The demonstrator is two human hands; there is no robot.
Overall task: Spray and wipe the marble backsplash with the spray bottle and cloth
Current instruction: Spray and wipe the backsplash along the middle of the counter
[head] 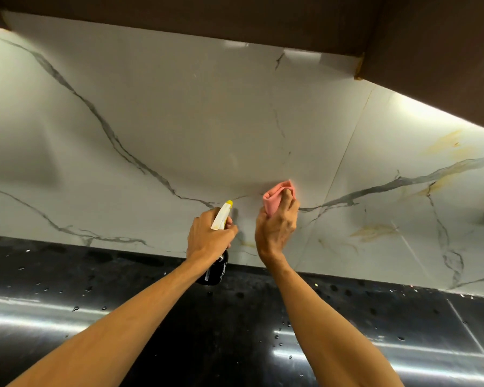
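Head view: at lower centre the left hand (207, 236) grips a spray bottle (217, 247) (yellow nozzle toward the marble backsplash (179, 121)), fingers curled round its neck; just right, the right hand (275, 227) pinches a folded pink cloth (277, 198) against the marble, above the black counter (123, 275).

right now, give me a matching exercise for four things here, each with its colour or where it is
1 spray bottle
2 cloth
3 backsplash
4 counter

a black, wet with drops
b pink, held in the right hand
c white with grey veins
d yellow tip, held in the left hand

Pairs: 1-d, 2-b, 3-c, 4-a
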